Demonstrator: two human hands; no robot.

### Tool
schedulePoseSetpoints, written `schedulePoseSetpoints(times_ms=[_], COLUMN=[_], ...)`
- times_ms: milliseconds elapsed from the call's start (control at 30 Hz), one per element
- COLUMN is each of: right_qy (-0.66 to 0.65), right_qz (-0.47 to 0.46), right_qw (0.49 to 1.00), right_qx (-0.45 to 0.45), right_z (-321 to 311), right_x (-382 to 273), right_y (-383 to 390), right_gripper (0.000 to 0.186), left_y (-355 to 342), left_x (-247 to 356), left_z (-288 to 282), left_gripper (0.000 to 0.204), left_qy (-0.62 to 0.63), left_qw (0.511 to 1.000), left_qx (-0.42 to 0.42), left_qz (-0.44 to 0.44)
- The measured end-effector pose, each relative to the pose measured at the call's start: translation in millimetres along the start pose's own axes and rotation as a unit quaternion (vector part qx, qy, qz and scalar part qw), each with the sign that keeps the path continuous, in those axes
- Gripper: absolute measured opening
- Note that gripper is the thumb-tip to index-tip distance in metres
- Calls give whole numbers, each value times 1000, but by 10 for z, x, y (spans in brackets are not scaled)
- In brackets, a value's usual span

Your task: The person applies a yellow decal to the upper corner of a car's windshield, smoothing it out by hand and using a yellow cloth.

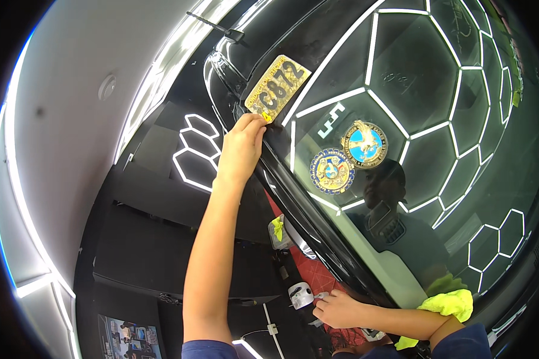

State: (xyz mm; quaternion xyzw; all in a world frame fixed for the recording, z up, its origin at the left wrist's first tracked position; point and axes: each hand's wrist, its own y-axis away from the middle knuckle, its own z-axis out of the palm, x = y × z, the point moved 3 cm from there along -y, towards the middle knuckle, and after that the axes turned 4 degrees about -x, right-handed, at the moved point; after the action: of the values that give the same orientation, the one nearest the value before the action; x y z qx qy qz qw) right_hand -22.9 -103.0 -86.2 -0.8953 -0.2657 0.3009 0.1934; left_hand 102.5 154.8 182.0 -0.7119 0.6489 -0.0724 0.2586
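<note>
My left hand point(244, 146) reaches far up to a yellow rectangular plate point(277, 88) with dark characters on a black glossy vehicle point(308, 230). Its fingers are pinched together on a small bright yellow piece point(266, 117) at the plate's lower corner. My right hand point(339, 309) is low, beside the vehicle, with fingers closed around something small that I cannot make out. Just left of those fingers is a white rounded object point(300, 295). A fluorescent yellow cloth point(451, 304) lies over my right forearm.
Two round emblems, one light blue point(364, 144) and one gold and blue point(332, 171), sit on the vehicle's dark glass point(395, 102), which mirrors hexagonal lights. A short antenna point(233, 35) sticks up beyond the plate. Dark cabinets point(144, 251) stand at left; red flooring point(314, 272) shows below.
</note>
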Motion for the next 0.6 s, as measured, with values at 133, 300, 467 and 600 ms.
schedulePoseSetpoints(times_ms=[133, 300, 467, 600], right_qy=[-6, -10, -9, -26], right_qz=[7, 13, 10, 11], right_qw=[1000, 999, 999, 999], right_qx=[26, 31, 47, 46], right_z=[40, 58, 29, -40], right_x=[-6, 7, -2, 2], right_y=[2, -5, -11, -12], right_gripper=[10, 10, 10, 10], left_y=[-103, -192, -229, -305], left_x=[-45, -109, -74, 10], left_z=[-114, -134, -125, -130], left_gripper=[10, 10, 7, 9], left_qy=[-31, -87, -158, -195], left_qw=[997, 981, 966, 953], left_qx=[-69, -120, -133, -161], left_qz=[30, 125, 155, 164])
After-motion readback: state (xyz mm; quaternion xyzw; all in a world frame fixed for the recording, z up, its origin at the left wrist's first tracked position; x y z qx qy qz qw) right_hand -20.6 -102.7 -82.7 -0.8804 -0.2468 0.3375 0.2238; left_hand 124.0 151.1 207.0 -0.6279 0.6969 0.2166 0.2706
